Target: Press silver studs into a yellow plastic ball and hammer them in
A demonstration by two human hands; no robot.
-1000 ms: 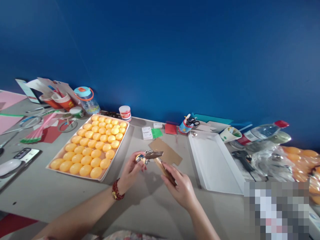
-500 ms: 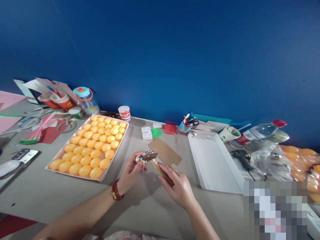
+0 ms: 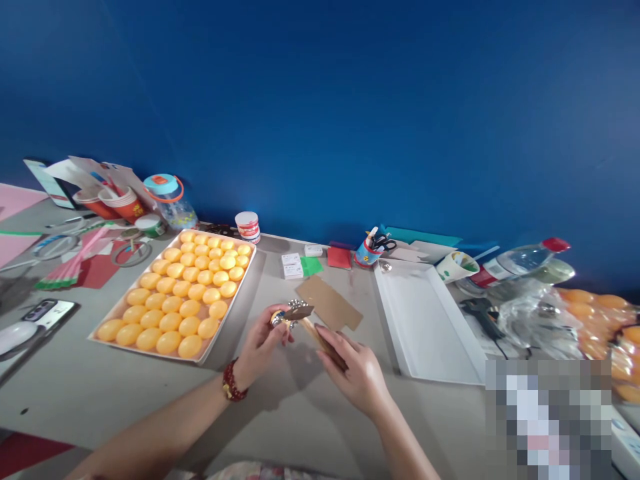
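Note:
My left hand (image 3: 261, 343), with a dark red beaded bracelet on its wrist, pinches a small shiny silver-and-gold piece (image 3: 277, 320) whose kind I cannot make out. Several small silver balls (image 3: 294, 305) cluster at its fingertips. My right hand (image 3: 357, 373) is closed round the wooden handle of a hammer-like tool (image 3: 324, 345). Its dark, flat head lies crosswise over the silver balls, touching or very close to them. The head's far end is partly hidden at the left fingers. Both hands are above the grey table, in front of a flat brown cardboard piece (image 3: 330, 303).
Left stands a shallow box (image 3: 213, 347) of orange balls; right lies a white tray (image 3: 430, 327). Small white boxes (image 3: 292, 265), a red square (image 3: 339, 257) and a pen cup (image 3: 367, 253) line the back. A glue gun (image 3: 483, 319) and plastic bottle (image 3: 523, 263) are far right.
The view shifts very slightly. Both hands keep the same grip and place, with the tool's head still over the silver balls.

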